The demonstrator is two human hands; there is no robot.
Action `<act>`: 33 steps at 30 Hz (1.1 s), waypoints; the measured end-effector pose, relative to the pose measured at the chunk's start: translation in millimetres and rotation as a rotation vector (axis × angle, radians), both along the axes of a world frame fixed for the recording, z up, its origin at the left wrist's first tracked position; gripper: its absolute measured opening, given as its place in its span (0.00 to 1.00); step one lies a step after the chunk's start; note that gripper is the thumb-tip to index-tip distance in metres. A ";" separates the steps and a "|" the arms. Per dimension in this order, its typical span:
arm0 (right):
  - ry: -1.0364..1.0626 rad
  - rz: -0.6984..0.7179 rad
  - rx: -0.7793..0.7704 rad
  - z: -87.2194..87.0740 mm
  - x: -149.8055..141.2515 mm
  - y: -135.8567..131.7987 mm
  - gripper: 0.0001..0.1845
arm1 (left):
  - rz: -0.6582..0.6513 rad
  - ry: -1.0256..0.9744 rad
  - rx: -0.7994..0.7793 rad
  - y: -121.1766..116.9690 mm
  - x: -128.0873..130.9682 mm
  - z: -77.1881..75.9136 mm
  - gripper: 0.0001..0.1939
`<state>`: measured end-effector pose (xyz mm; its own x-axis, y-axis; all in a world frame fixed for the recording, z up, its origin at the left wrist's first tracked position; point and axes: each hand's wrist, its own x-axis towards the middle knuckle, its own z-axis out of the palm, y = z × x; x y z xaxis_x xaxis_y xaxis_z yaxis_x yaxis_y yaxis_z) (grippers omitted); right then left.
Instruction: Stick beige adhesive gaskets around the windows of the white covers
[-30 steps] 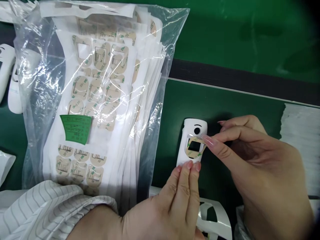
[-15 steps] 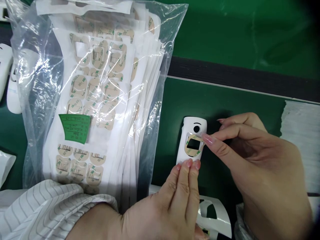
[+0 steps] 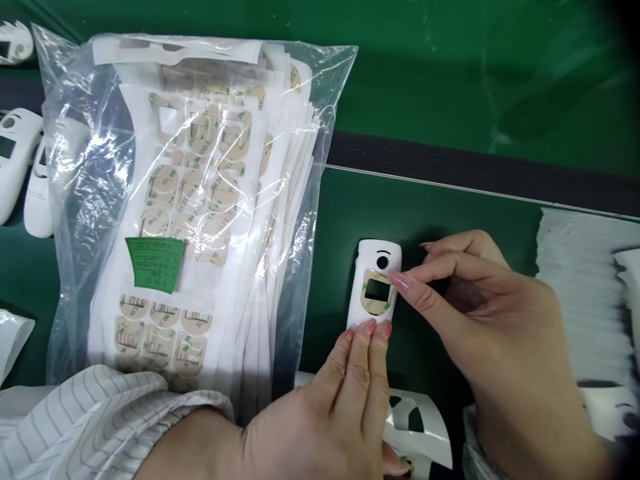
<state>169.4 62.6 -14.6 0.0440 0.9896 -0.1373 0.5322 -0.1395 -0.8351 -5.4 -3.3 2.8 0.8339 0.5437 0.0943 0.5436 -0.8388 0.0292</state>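
Note:
A white plastic casing with a round hole and a rectangular window lies on the green table. My left hand holds its lower end down with extended fingertips. A tan adhesive sticker with green print lies around the window. My right hand has thumb and forefinger pinched at the sticker's upper right edge. Under my left hand is a glossy white sheet with cut-outs, partly hidden.
To the left lies a clear bag with stacked sticker sheets and a green label. More white casings lie at far left. At right is a white foam sheet, with another white casing by its lower edge.
The view has shifted slightly, showing more at the right. The sticker's upper right side looks less raised from the casing. Both hands keep nearly the same pose.

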 end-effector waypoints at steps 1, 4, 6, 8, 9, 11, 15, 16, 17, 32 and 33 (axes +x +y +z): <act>-0.014 0.003 0.006 -0.3 0.3 0.0 0.05 | 0.001 -0.003 0.003 -0.2 0.1 -0.6 0.32; -0.030 0.011 0.024 -1.2 0.7 0.3 0.05 | -0.005 -0.017 0.021 1.0 0.1 -3.0 0.32; -0.035 0.012 0.029 -1.6 0.8 0.9 0.05 | -0.003 -0.024 0.028 2.3 0.0 -3.7 0.32; -0.057 0.019 0.033 -1.9 1.0 1.6 0.05 | -0.008 -0.012 0.012 2.5 -0.1 -3.2 0.31; -0.069 0.022 0.037 -2.0 1.1 2.0 0.05 | -0.007 -0.007 0.004 2.0 -0.2 -2.6 0.31; -0.072 0.020 0.040 -2.6 1.4 2.7 0.04 | -0.002 -0.007 0.001 0.2 -0.2 -1.8 0.31; -0.067 0.016 0.074 -5.0 2.1 3.5 0.04 | 0.019 -0.027 0.021 -2.8 -0.5 -2.8 0.31; -0.071 0.022 0.092 -5.6 2.2 3.7 0.05 | 0.016 -0.024 0.023 -2.8 -0.6 -3.3 0.31; -0.076 0.028 0.114 -6.1 2.3 3.9 0.05 | 0.009 -0.019 0.026 -2.5 -0.7 -3.8 0.31; -0.325 0.139 0.305 -15.4 3.9 14.7 0.11 | 0.038 -0.047 0.012 -4.0 0.1 -7.1 0.28; -0.281 0.154 0.257 -14.3 4.4 17.0 0.10 | 0.034 -0.051 0.007 -4.2 -0.1 -7.0 0.29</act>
<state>173.8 79.6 -28.9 -0.1064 0.9881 0.1114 0.7428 0.1535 -0.6517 -5.5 -7.5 -4.2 0.8092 0.5706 0.1403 0.5695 -0.8204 0.0519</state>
